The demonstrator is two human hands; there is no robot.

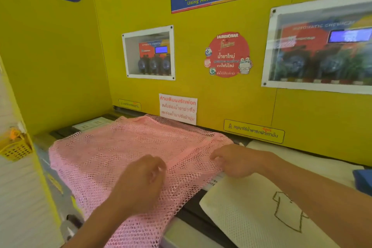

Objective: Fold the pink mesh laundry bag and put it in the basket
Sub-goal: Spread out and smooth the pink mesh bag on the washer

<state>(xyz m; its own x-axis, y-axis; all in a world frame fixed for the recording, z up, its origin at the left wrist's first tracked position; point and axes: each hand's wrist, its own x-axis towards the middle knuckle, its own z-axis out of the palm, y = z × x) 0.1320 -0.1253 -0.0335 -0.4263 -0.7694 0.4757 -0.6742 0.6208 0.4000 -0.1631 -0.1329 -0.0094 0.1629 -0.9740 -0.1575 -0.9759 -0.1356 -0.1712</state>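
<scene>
On the far left, a small yellow basket (15, 148) with holes hangs on the side wall. Next to it, my pink mesh bag (112, 155) lies spread out on the bench (181, 233). It is in front of me. Its far edge nearly reaches the yellow wall (201, 90). Its near edge hangs down over the front of the bench.

My left hand (141, 183) rests on top of the pink bag, near its middle. The fingers are curled in. I cannot tell if they pinch the mesh or just press on it.

My right hand (237, 160) is at the right edge of the pink bag. Its fingers are curled onto the edge of the mesh there, but the picture is blurry and I cannot tell if they really grip it. My two hands are apart, with pink mesh between them.

To the right of the pink bag lies a white mesh bag (251, 213) with a little shirt drawn on it. It lies flat under my right arm. Its left corner is just beside the pink bag.

At the far right edge, I see a bit of something blue (363, 181).
</scene>
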